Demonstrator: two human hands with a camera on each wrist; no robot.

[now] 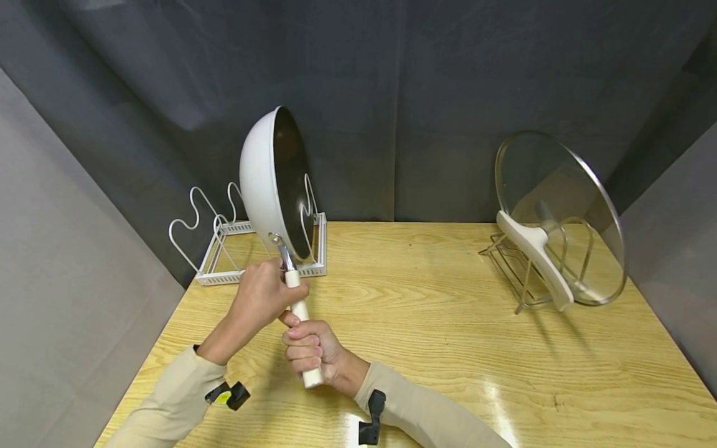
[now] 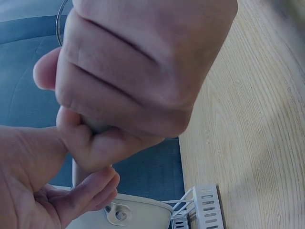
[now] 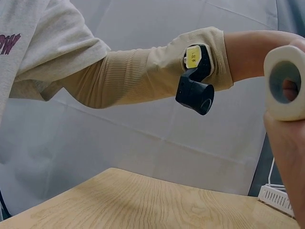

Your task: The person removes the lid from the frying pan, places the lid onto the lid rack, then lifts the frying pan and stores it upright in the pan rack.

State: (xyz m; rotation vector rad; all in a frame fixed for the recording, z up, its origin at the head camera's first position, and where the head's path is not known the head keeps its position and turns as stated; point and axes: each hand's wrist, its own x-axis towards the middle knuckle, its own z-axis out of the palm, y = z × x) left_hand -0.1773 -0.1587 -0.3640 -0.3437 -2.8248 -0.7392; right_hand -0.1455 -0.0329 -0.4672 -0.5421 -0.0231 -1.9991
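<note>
A white wok (image 1: 259, 168) with a dark inside is held on edge, its bowl up and its handle (image 1: 299, 310) slanting down toward me. Around the handle's lower end my right hand (image 1: 315, 350) curls its fingers. Nearer the bowl, my left hand (image 1: 263, 292) grips the upper handle, thumb across it. The left wrist view shows the right fist (image 2: 128, 71) large, with the left fingers (image 2: 90, 195) by the handle below it. Behind the wok stands a white wire rack (image 1: 218, 279), partly hidden; whether the bowl touches it I cannot tell.
At the right, a glass lid (image 1: 582, 186) with a white handle (image 1: 538, 249) leans in a metal wire stand (image 1: 523, 292). Both stands rest on the wooden table (image 1: 426, 348). A dark curtain (image 1: 448, 93) hangs behind, and grey panels (image 1: 67, 280) flank the sides.
</note>
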